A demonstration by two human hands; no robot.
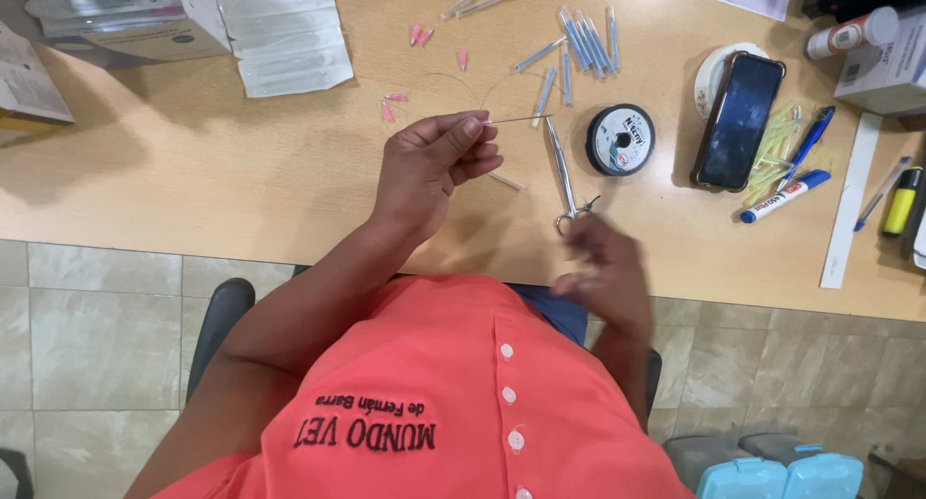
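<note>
My left hand (429,166) is raised over the wooden table (193,171), pinching a thin metal needle (516,120) between thumb and fingertips. A fine clear line curves up from that needle toward the table's far side. My right hand (603,268), blurred, grips the ring handles of slim metal forceps (562,171). The forceps' tip reaches the needle's right end. A black spool of line (621,139) lies just right of the forceps.
Pink needle caps (421,36) and several blue-grey needles (584,41) are scattered at the back. A phone (738,120), blue markers (786,195), a yellow highlighter (902,200) and a ruler (849,205) lie right. Packets (289,36) lie back left.
</note>
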